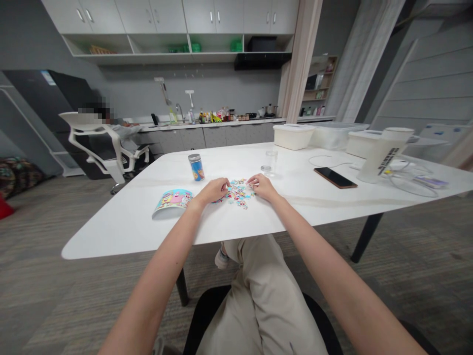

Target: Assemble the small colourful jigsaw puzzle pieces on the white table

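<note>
On the white table point(121, 231), a curved picture sheet point(173, 198) lies at the near left, with a heap of small puzzle pieces point(239, 193) to its right. The left hand point(216, 190) and right hand point(263, 186) flank the heap, fingers half curled, though whether either grips a piece I cannot tell; a blue canister point(196, 168) stands upright on the sheet's far side.
</note>
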`<state>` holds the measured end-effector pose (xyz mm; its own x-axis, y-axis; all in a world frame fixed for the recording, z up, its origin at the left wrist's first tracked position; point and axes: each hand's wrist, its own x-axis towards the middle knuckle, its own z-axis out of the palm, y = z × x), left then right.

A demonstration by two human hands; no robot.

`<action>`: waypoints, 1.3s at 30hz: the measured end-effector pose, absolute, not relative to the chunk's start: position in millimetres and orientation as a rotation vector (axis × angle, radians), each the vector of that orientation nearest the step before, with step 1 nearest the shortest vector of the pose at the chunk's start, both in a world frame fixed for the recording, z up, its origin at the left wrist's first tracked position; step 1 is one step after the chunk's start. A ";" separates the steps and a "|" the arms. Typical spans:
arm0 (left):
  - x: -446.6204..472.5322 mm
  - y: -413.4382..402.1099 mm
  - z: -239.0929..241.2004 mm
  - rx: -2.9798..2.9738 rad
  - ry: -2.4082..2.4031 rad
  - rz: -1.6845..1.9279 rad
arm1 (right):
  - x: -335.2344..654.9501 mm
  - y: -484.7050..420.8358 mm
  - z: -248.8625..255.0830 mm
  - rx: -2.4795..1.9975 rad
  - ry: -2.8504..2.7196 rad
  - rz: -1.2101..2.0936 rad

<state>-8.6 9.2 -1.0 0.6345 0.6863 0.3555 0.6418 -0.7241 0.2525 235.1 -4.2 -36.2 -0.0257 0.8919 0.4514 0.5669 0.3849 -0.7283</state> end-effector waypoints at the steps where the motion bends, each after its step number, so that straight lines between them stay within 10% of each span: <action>1: -8.3 9.1 -1.2 2.749 1.122 0.660 | 235.1 -3.4 -37.1 -1.282 -1.713 0.422; 39: -34.7 12.2 9.7 2.960 1.434 0.397 | 252.2 -11.4 -32.2 -1.788 -1.491 0.241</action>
